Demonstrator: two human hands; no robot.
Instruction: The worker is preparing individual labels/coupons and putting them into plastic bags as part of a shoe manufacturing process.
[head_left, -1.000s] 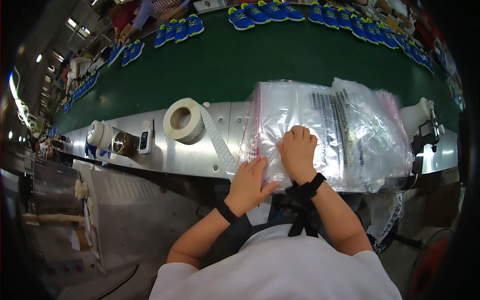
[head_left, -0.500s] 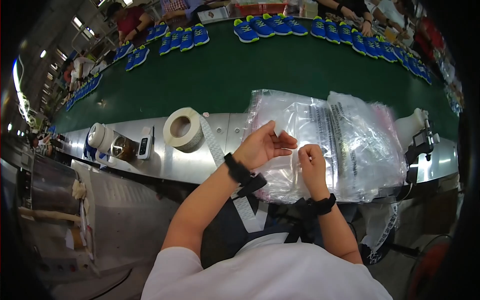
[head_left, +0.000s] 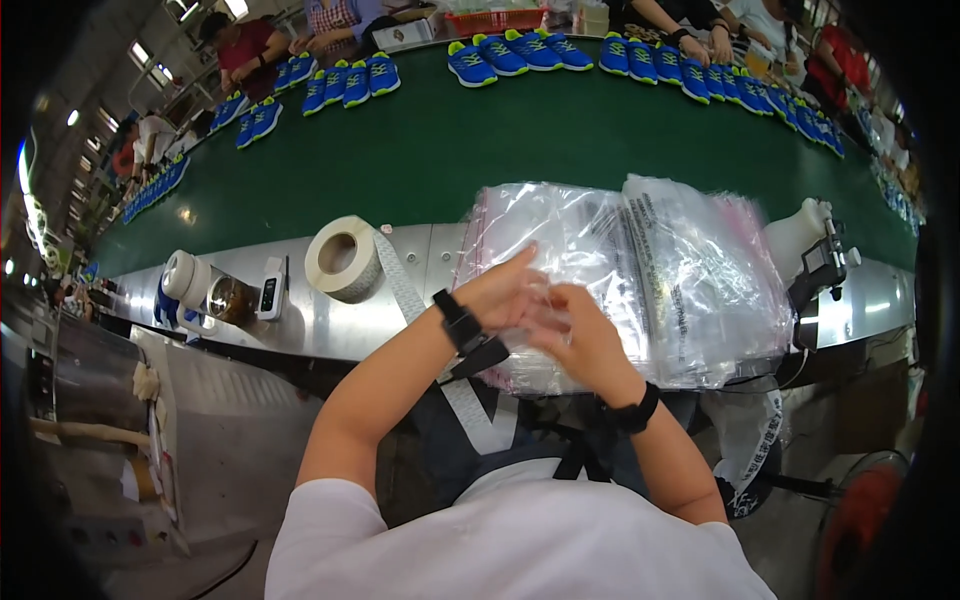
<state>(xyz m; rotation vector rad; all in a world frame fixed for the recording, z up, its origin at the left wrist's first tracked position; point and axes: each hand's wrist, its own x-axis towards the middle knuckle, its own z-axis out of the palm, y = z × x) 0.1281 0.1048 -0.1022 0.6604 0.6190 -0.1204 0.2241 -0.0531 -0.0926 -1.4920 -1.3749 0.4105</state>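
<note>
Clear, slippery plastic bags (head_left: 600, 260) lie stacked at the steel bench's near edge, where I see my left hand (head_left: 505, 292) and right hand (head_left: 580, 335) pinching one thin bag together, so I judge neighbouring sheets could cling and lift too.

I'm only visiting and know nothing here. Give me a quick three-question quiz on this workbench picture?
1. True or false: both hands touch the clear plastic bags.
2. What lies left of the bags? A) roll of label tape B) hammer
3. What colour are the shoes on the green belt?

Key: 1 true, the left hand and right hand meet on them; 2 A; 3 blue.
</note>
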